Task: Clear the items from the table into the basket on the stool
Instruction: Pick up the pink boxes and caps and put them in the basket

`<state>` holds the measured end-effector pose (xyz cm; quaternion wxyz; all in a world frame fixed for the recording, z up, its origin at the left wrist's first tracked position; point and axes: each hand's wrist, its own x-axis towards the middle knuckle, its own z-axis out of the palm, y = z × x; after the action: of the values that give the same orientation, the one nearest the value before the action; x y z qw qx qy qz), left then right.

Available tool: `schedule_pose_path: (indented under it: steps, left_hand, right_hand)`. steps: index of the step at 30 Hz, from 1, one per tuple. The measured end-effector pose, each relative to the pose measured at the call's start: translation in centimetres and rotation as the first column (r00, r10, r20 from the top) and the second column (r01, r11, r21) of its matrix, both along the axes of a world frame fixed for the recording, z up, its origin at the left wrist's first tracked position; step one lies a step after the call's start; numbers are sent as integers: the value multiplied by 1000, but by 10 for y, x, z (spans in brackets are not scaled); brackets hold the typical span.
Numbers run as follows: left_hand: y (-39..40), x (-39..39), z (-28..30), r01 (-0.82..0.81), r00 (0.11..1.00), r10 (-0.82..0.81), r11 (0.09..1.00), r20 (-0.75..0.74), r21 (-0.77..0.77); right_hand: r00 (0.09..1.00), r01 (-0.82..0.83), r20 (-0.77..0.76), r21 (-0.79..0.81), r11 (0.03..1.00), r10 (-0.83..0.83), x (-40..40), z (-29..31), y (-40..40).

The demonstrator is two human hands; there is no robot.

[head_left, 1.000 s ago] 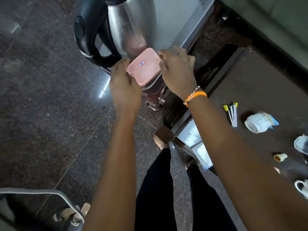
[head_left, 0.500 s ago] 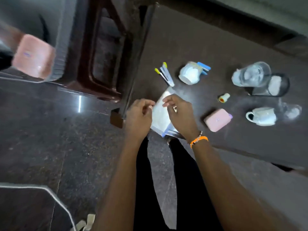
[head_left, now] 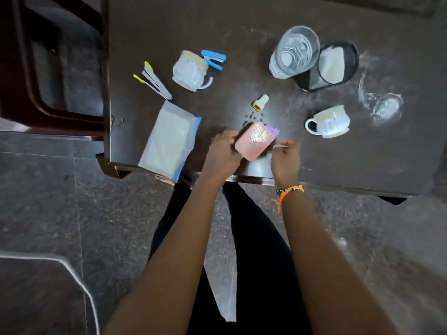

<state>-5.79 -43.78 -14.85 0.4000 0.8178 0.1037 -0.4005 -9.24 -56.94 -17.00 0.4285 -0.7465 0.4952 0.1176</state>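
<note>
Soap case (head_left: 254, 141), pink and rectangular, sits between the two hands at the near edge of the table (head_left: 362, 165), its long axis running diagonally from the left hand up and away toward the far right. The left hand (head_left: 223, 153) is the closer one: its fingers curl against the case's near-left side and appear to be gripping it, with the case tilted so its patterned face shows. The right hand (head_left: 285, 157) is just beside the case's right corner, fingers loosely curled with the fingertips pinched together; motion blur makes it hard to say whether it touches the case or holds anything, so I cannot tell its grasp for certain. A small purple piece (head_left: 272, 129) peeks out behind the case's far corner. To the left of the left hand lies a flat plastic packet (head_left: 169, 139) hanging slightly over the table edge, and beyond it a stapler (head_left: 154, 81), an overturned mug (head_left: 191, 70) and a blue clip (head_left: 214, 59). Straight ahead of the hands is a little bottle (head_left: 260, 102); ahead and to the right are a glass (head_left: 294, 52) leaning against a mesh cup (head_left: 331, 66), and a white cup (head_left: 327, 120) on its side. The stool (head_left: 55, 112) shows far off to the left; the basket itself is out of view. Since the left hand has the case and the stool lies on that same side, the carry would likely swing leftward across the packet.
</note>
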Motion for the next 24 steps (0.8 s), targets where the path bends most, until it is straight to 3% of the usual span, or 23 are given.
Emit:
schedule_pose_path:
  steps: [3, 7, 11, 15, 24]
  left_hand:
    - [-23, -2, -9, 64, 997, -66, 996, 39, 60]
    - [-41, -1, -27, 46, 997, -56, 982, 50, 186]
    - [-40, -1, -49, -5, 1000, 2, 969, 12, 248]
    - [-32, -13, -64, 25, 997, -9, 979, -77, 204]
    - [4, -31, -60, -395, 901, 410, 911, -140, 124]
  right_hand:
    - [1000, 11, -22, 25, 1000, -10, -1, -12, -13]
    - [986, -162, 29, -98, 982, 166, 15, -18, -33]
    - [953, -302, -34, 7, 953, 302, 32, -38, -48]
    - [932, -348, -93, 47, 936, 351, 32, -53, -63]
    - [807, -580, -102, 40, 813, 581, 27, -48, -60]
